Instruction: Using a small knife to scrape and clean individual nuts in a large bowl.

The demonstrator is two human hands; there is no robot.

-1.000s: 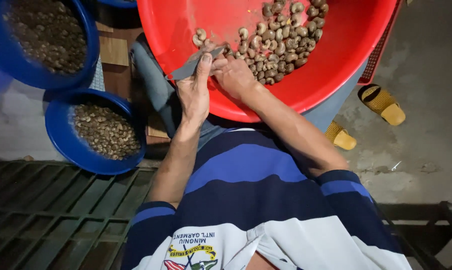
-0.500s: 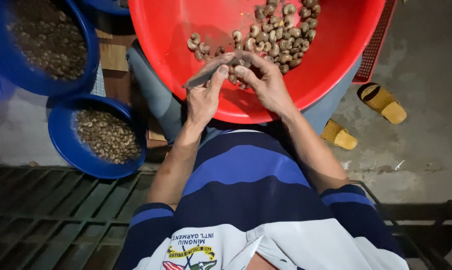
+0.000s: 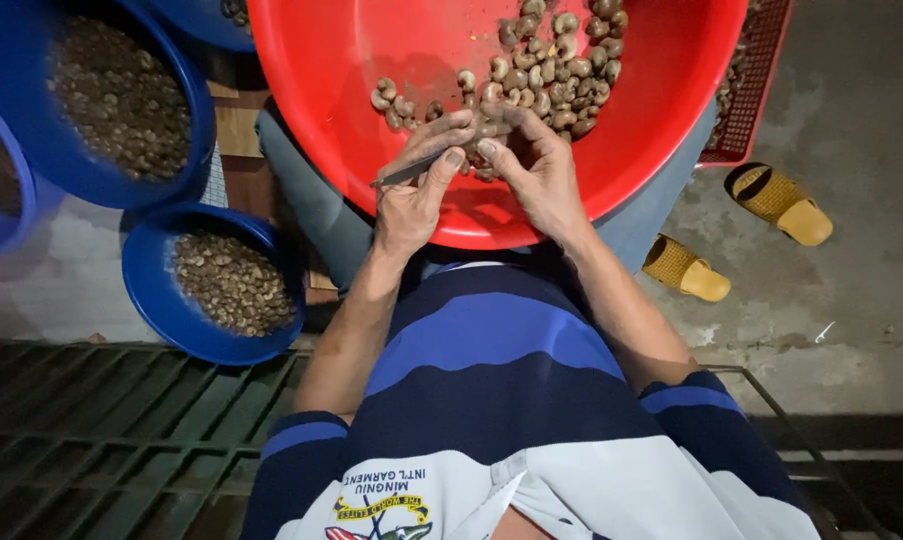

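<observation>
A big red basin (image 3: 672,120) rests on my lap with a heap of curved brown nuts (image 3: 557,60) at its far side. My left hand (image 3: 417,195) grips a thin metal blade (image 3: 404,173) that points left. My right hand (image 3: 537,170) pinches a single nut (image 3: 487,130) against the blade, fingertips of both hands touching over the basin's near part.
Left of me stand blue bowls: a small one (image 3: 157,290) with pale shelled pieces, a larger one (image 3: 197,110) with dark bits, another at the left edge (image 3: 12,215). Two yellow sandals (image 3: 777,205) lie on the concrete at right. A red crate (image 3: 752,90) sits behind the basin. A metal grate (image 3: 102,430) is below.
Both hands drew back from the nut heap toward me and came together. The right hand now holds a nut against the blade in the left hand.
</observation>
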